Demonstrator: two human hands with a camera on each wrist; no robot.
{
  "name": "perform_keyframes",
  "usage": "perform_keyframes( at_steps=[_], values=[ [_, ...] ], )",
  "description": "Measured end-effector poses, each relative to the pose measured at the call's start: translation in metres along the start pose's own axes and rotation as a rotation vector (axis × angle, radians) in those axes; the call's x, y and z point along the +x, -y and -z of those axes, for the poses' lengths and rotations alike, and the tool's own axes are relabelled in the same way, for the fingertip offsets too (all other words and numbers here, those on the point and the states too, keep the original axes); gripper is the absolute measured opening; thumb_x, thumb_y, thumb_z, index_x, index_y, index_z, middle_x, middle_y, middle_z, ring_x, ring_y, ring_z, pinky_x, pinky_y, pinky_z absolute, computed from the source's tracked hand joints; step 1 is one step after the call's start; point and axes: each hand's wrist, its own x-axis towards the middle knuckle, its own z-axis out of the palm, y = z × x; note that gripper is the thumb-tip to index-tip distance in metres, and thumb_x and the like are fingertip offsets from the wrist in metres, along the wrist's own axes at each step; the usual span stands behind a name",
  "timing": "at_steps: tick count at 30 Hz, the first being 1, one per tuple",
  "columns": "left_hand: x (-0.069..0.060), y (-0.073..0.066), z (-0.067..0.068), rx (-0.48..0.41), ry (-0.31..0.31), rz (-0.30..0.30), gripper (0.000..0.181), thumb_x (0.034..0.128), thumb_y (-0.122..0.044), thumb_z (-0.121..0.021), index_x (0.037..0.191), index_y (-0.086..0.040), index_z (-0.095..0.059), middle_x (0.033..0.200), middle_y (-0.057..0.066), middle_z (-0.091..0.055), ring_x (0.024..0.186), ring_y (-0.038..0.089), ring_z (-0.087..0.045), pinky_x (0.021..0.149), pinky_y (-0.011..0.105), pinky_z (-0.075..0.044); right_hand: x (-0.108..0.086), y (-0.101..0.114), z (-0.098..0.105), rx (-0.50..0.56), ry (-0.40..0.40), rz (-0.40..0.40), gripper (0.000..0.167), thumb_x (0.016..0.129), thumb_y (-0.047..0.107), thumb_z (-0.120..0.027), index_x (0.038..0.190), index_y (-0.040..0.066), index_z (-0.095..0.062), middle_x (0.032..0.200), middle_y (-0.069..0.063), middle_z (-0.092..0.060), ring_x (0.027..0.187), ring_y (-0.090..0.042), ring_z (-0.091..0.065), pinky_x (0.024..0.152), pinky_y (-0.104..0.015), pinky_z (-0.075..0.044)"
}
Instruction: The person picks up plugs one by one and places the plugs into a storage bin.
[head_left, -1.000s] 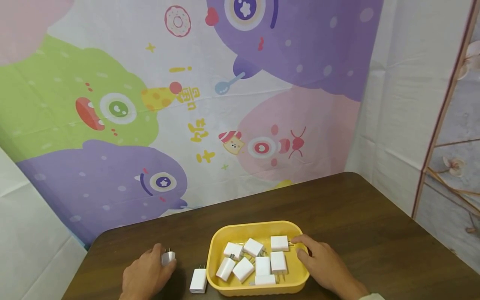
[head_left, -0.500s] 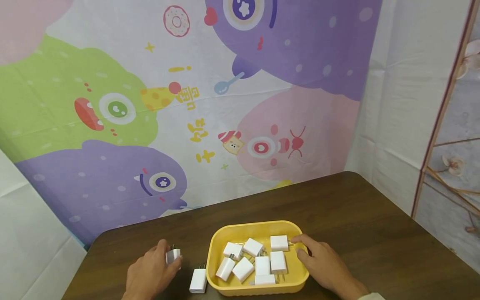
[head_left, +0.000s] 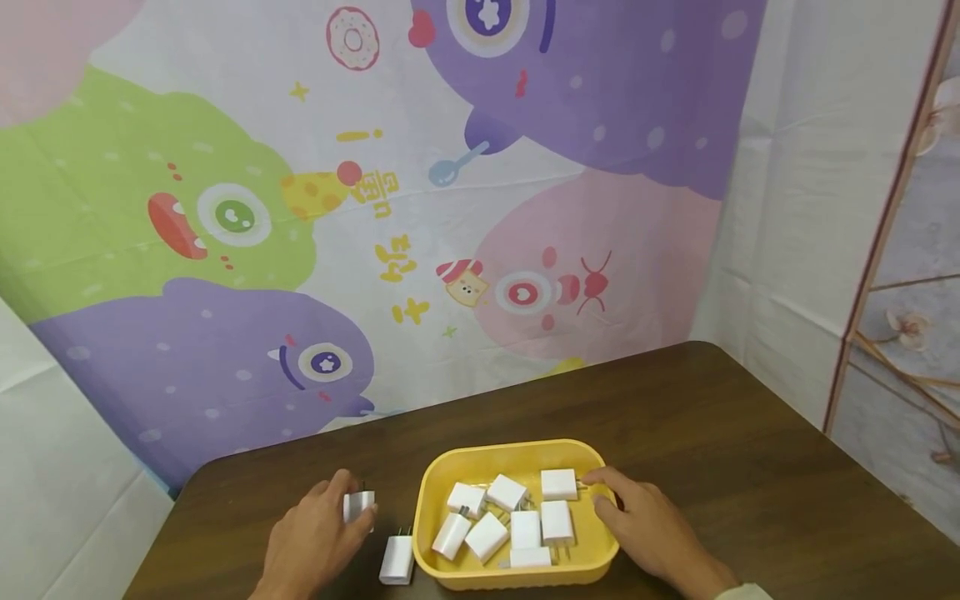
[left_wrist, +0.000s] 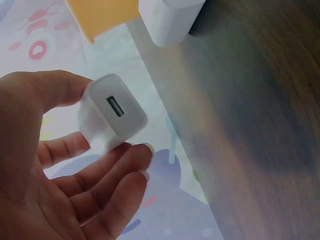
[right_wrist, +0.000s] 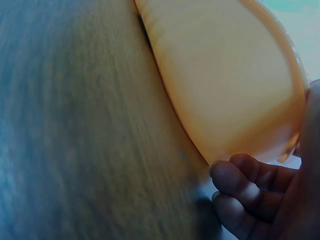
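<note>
My left hand (head_left: 315, 533) pinches a white USB charger (head_left: 358, 507) between thumb and fingers, with its prongs pointing away in the head view. The charger's USB port end (left_wrist: 114, 106) faces the left wrist camera. A second charger (head_left: 397, 560) lies on the table between that hand and a yellow plastic basket (head_left: 517, 582). Several white chargers (head_left: 487, 537) lie loosely in the basket at mixed angles. My right hand (head_left: 652, 525) grips the basket's right rim, thumb and index finger over the edge; in the right wrist view, its other fingers (right_wrist: 235, 177) curl against the outer wall.
The dark wooden table (head_left: 675, 417) extends behind and to the right of the basket. A cartoon-printed cloth (head_left: 420, 350) hangs along the table's back edge. White cloth (head_left: 787, 250) hangs on the right side.
My left hand has moved to the right and slightly away from me with the charger, nearer to the basket. The right hand and the basket stay put.
</note>
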Motion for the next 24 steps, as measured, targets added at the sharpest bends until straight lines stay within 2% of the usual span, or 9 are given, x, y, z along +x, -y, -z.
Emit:
perform_keyframes(
  at_steps=[7,14,18,20,23,24],
  values=[
    [0.0,-0.004,0.001,-0.02,-0.056,-0.023,0.028,0.0839,-0.038,-0.075,0.099,-0.021,-0.059,0.081,0.0,-0.061,0.061,0.02,-0.058,0.048,0.039,-0.042,0.0,0.0,0.0,-0.002,0.015,-0.006,0.024,0.1,0.024,-0.059,0.121,0.03,-0.067,0.066,0.008,-0.05,0.057,-0.009,-0.042,0.067,-0.033,-0.043],
    [-0.001,-0.008,0.001,-0.039,-0.1,-0.049,0.027,0.0827,-0.038,-0.077,0.096,-0.022,-0.059,0.081,0.0,-0.061,0.061,0.019,-0.059,0.049,0.041,-0.043,-0.001,-0.001,0.0,0.009,0.011,0.008,0.023,0.1,0.023,-0.059,0.12,0.03,-0.067,0.075,0.01,-0.06,0.063,-0.009,-0.049,0.069,-0.034,-0.044],
    [-0.001,-0.012,0.002,-0.046,-0.102,-0.055,0.028,0.0827,-0.038,-0.078,0.098,-0.022,-0.06,0.082,0.0,-0.061,0.063,0.019,-0.06,0.05,0.041,-0.044,-0.001,-0.002,0.001,0.014,0.005,0.018,0.023,0.1,0.024,-0.06,0.12,0.031,-0.067,0.078,0.011,-0.06,0.065,-0.008,-0.049,0.068,-0.033,-0.044],
    [-0.001,-0.014,0.003,-0.044,-0.098,-0.054,0.03,0.083,-0.038,-0.077,0.1,-0.02,-0.061,0.083,0.001,-0.062,0.064,0.018,-0.06,0.05,0.04,-0.045,-0.001,-0.002,0.001,0.019,0.013,0.011,0.023,0.1,0.024,-0.06,0.12,0.031,-0.067,0.071,0.009,-0.056,0.06,-0.009,-0.045,0.065,-0.032,-0.044],
    [-0.001,-0.017,0.004,-0.043,-0.098,-0.055,0.032,0.0834,-0.038,-0.077,0.103,-0.018,-0.061,0.086,0.002,-0.063,0.064,0.017,-0.059,0.051,0.039,-0.046,-0.001,-0.001,0.001,0.017,0.01,0.008,0.023,0.1,0.024,-0.06,0.12,0.032,-0.067,0.072,0.008,-0.057,0.061,-0.009,-0.046,0.065,-0.032,-0.044],
    [-0.001,-0.018,0.004,-0.045,-0.1,-0.058,0.033,0.0834,-0.038,-0.077,0.104,-0.017,-0.061,0.087,0.002,-0.064,0.063,0.016,-0.059,0.051,0.039,-0.046,-0.001,-0.001,0.001,0.015,0.003,0.01,0.022,0.099,0.024,-0.061,0.119,0.031,-0.068,0.076,0.009,-0.061,0.063,-0.008,-0.047,0.066,-0.033,-0.045]
  ],
)
